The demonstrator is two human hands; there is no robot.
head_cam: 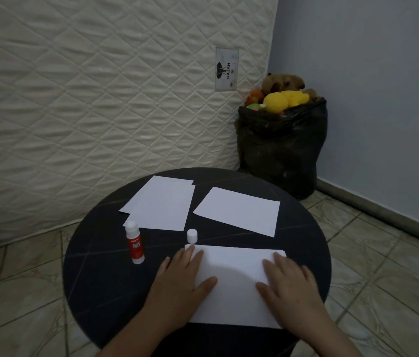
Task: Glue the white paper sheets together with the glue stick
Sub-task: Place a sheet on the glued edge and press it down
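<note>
Dim, soft indoor light, mild wide-angle bending at edges, slight overall softness

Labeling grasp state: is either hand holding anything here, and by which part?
Nothing is gripped. The left hand and right hand lie flat with straight fingers, pressing the near paper sheet at its left and right ends. The glue stick stands untouched.

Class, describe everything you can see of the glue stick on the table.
The glue stick stands upright on the round black table, left of the left hand. Its tube looks plastic, with a red label and white base. It is uncapped; the white cap stands apart to its right. Nothing but the table touches it.
</note>
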